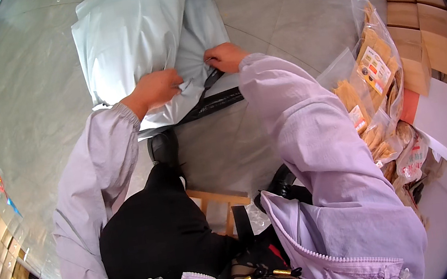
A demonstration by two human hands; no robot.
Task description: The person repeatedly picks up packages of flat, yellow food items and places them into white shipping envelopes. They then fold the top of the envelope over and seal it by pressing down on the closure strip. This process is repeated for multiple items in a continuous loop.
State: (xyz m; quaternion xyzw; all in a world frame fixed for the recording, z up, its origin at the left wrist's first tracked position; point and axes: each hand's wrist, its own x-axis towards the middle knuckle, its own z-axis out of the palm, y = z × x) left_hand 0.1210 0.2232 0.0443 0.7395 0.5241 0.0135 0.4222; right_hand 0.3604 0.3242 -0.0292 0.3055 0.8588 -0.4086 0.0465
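Right hand (225, 58): grip pinching the folded edge of a pale plastic bag (126, 39), just above a black strip (213, 104); left hand (155, 90): fingers curled, grip closed on the bag's gathered near end; bag lies on the grey tiled floor (32, 80), just ahead of a black shoe (164, 148); at the person's right I see clear packets (375, 61) of tan goods beside cardboard boxes (435, 21).

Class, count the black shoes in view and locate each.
2: the left shoe just below the pale plastic bag, the right shoe lower and further right, partly hidden by the lilac jacket.
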